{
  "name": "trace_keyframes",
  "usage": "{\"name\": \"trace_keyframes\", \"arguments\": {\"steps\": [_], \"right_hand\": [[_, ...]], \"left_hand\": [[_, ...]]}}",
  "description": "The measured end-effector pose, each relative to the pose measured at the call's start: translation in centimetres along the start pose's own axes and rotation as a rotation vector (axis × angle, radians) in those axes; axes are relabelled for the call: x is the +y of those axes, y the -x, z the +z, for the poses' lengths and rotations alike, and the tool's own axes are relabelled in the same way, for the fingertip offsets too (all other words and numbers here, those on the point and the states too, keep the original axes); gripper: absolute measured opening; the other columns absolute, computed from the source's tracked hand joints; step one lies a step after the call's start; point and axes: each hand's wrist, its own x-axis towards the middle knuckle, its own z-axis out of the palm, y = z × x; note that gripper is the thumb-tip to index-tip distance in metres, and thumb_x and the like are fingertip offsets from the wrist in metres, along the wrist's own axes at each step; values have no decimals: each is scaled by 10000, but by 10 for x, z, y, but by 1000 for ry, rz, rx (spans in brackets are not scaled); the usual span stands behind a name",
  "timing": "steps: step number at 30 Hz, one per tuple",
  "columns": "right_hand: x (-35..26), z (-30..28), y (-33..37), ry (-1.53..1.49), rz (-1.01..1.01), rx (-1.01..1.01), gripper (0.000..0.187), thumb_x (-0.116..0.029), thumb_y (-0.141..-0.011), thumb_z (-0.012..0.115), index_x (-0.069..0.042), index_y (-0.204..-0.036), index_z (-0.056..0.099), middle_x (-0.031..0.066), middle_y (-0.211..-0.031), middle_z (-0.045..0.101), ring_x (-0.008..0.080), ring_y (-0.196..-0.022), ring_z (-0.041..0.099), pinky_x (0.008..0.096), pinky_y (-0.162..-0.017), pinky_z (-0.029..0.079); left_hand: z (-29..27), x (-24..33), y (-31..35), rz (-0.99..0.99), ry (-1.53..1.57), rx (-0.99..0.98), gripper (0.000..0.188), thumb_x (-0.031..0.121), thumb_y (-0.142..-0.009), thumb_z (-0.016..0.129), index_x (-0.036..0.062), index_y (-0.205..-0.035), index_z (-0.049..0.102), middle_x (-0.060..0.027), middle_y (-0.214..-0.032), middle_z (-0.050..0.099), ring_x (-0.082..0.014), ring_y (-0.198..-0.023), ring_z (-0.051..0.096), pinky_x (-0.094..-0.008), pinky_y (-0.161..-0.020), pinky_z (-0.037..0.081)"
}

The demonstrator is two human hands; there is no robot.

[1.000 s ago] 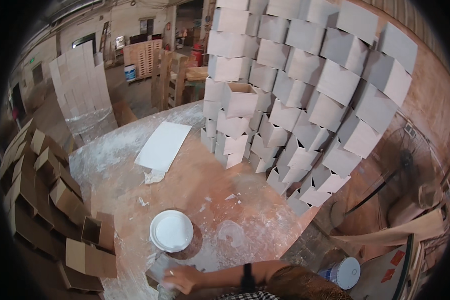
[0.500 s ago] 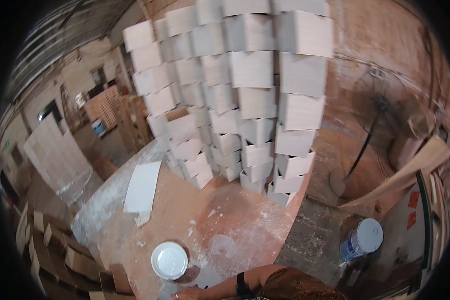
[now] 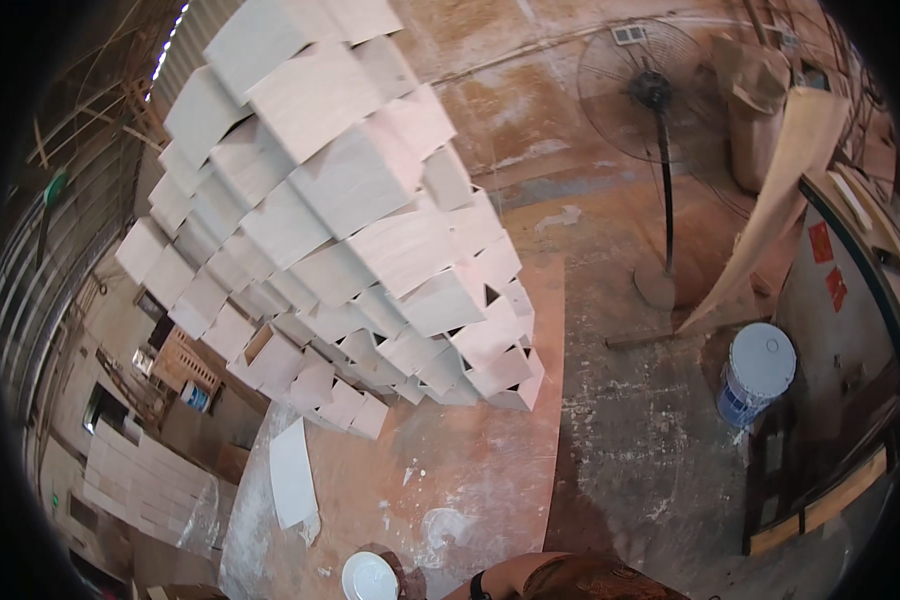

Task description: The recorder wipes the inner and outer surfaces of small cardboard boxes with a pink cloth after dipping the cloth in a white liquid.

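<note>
Neither of my hands shows now. Only part of my right arm (image 3: 510, 577), with a black band and a brown patterned sleeve, enters at the lower edge; its hand is cut off below. Close to that arm, on its left, a round white tub (image 3: 369, 577) stands on the dusty reddish-brown work table (image 3: 370, 520). Farther back on the table lies a white flat sheet (image 3: 292, 475). Tall columns of white box-like pieces (image 3: 345, 190) rise from the far side of the table, stacked unevenly, and several of their open ends show dark hollows.
Right of the table, a lidded paint bucket (image 3: 757, 372) stands on the stained floor. Behind it are a black pedestal fan (image 3: 651, 92) and a long tan curved strip (image 3: 770, 215). A panel with red paper patches (image 3: 820, 241) stands far right. Another stack of pale pieces (image 3: 150, 485) is at left.
My view has swung right and tilted, so the stack leans left in the picture. The right hand, earlier beside the tub, has dropped out below the lower edge.
</note>
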Motion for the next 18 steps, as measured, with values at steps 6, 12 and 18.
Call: {"name": "trace_keyframes", "arguments": {"steps": [6, 12, 18], "right_hand": [[0, 15, 5, 41, 50, 203, 503, -387, -778, 537, -154, -1223, 504, 136, -1307, 458, 332, -1177, 442, 450, -987, 348], [-22, -30, 37, -38, 118, 393, 434, -343, -804, 521, -129, -1183, 520, 121, -1195, 543, 337, -1043, 531, 456, -891, 426], [-18, 28, 25, -36, -191, 713, 381, -321, -884, 480, -72, -1172, 481, 139, -1052, 558, 340, -949, 532, 417, -837, 438]], "left_hand": [[0, 22, 0, 0, -44, -9, 341, 288, -784, 573, 72, -1044, 620, -179, -1002, 615, -300, -909, 602, -379, -784, 473], [2, 33, 11, -28, -83, -13, 349, 293, -787, 571, 71, -1052, 616, -182, -1016, 612, -304, -922, 598, -380, -796, 470], [0, 34, 38, -52, -110, 15, 357, 298, -790, 568, 70, -1061, 613, -185, -1030, 608, -308, -935, 595, -380, -808, 467]]}}
